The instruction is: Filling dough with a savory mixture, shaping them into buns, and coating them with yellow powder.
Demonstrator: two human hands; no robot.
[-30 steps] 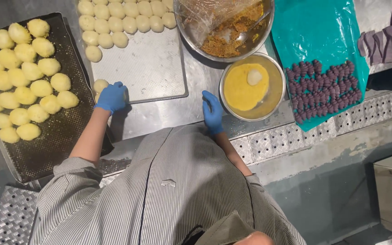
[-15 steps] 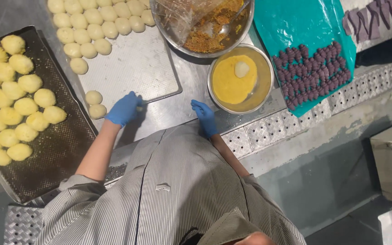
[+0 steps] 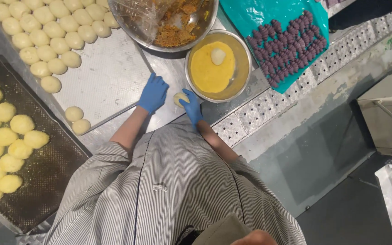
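Observation:
My right hand (image 3: 191, 107), in a blue glove, pinches a pale dough ball (image 3: 179, 98) on the steel table just below the metal bowl of yellow egg wash (image 3: 241, 77). Another dough ball (image 3: 218, 56) floats in that bowl. My left hand (image 3: 153, 93), also blue-gloved, rests with fingers spread at the corner of the light tray (image 3: 110, 81), a short way left of the ball. Several uncoated dough balls (image 3: 51, 43) sit in rows on that tray, and two more (image 3: 77, 120) lie near its front edge.
A dark perforated tray (image 3: 46, 168) at the left holds several yellow coated balls (image 3: 21, 124). A large bowl of brown crumbs (image 3: 178, 27) under plastic wrap stands at the back. Purple pieces (image 3: 286, 47) lie on a teal sheet at the right. Perforated steel edging (image 3: 250, 120) runs along the table front.
My left hand has slid right, away from the two balls at the tray's edge. My right hand has moved up toward the egg bowl and now has a dough ball at its fingertips.

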